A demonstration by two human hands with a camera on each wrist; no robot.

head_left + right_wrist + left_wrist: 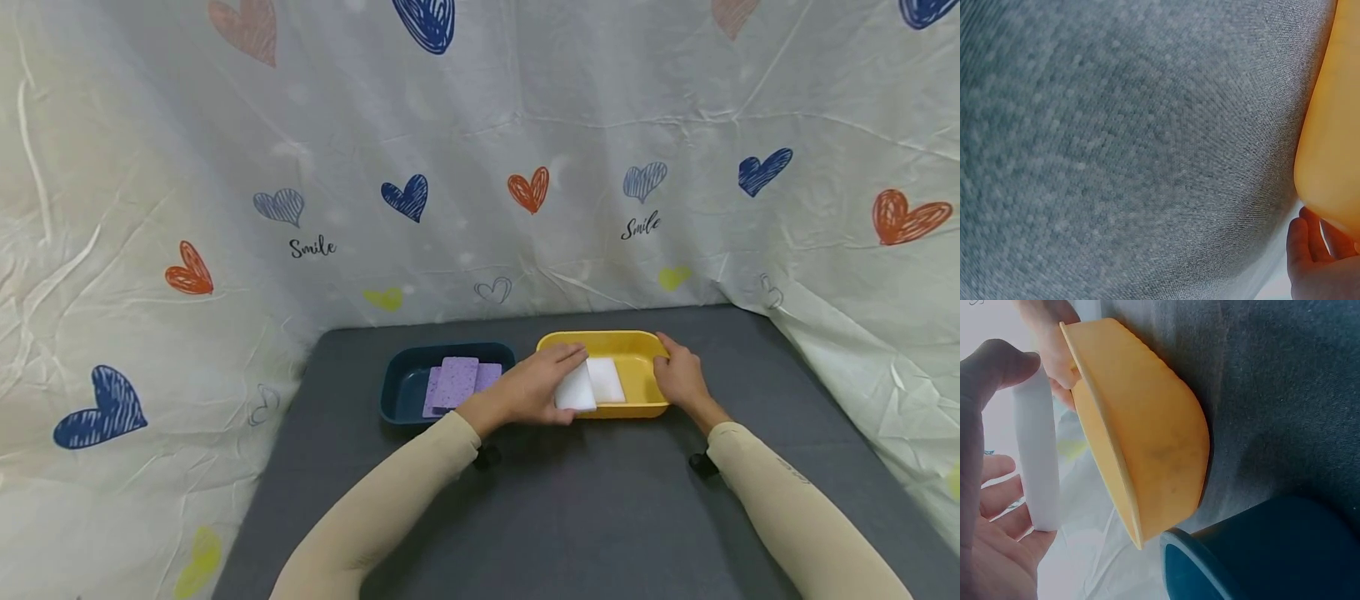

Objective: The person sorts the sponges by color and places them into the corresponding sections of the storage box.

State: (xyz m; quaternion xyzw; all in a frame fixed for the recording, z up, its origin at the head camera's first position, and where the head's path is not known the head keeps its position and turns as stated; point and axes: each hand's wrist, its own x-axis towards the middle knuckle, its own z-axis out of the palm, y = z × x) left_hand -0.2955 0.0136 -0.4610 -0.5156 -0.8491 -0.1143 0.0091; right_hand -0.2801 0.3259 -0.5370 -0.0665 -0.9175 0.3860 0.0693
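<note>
My left hand holds a white sponge block above the near left part of a yellow bin. In the left wrist view the sponge is edge-on, with the thumb at one end and the fingers at the other. Another white sponge lies inside the yellow bin, partly behind the held one. My right hand grips the bin's right end at the rim. In the right wrist view, its fingers rest along the yellow wall.
Left of the yellow bin stands a dark blue bin holding several purple sponges, one on top of others. Both bins are on a dark grey cloth-covered table. A white curtain printed with hearts hangs behind and along the sides.
</note>
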